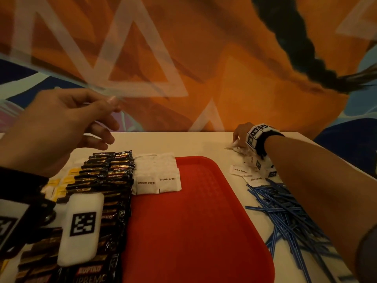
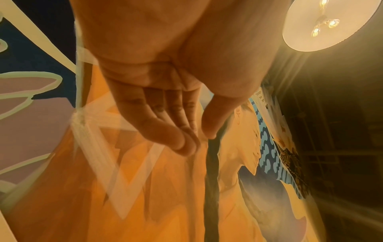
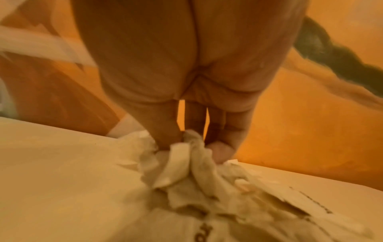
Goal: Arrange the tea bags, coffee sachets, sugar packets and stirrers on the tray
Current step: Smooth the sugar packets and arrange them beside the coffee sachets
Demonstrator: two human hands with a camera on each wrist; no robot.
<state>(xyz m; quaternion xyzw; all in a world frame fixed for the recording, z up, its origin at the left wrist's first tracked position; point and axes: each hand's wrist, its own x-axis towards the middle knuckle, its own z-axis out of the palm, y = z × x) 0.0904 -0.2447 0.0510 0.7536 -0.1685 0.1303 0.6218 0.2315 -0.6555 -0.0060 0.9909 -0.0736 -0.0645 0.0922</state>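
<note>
R hand (image 1: 239, 134) is at the far R of the bench (image 1: 204, 144), fingers bunched on a crumpled clump of loose sugar packets (image 1: 243, 170). L hand (image 1: 61, 127) floats above the bench, fingers relaxed and spread, holding nothing. The red tray (image 1: 193, 221) sits centre, mostly bare. Coffee sachets (image 1: 108, 176) are fanned in a row along its L side, w/ two stacks of brown sugar packets (image 1: 158, 180) next to them at the tray's far L corner. Yellow-tagged tea bags (image 1: 61, 182) lie further L. Blue stirrers (image 1: 285, 213) are heaped on the bench R of the tray, under the R forearm.

To do this step well, I'd say: don't scrunch. Pinch fewer packets flat, square the edges, then lay them beside the existing sugar stacks, print same way up. Lift the forearm clear so it doesn't drag the stirrers.

R wrist view shows what head view can't: thumb and fingers (image 3: 165, 131) dug into the wrinkled paper, grip messy. L wrist view confirms an empty palm, plus a ceiling lamp (image 2: 331, 23) overhead. Only head view gives the tray layout.
</note>
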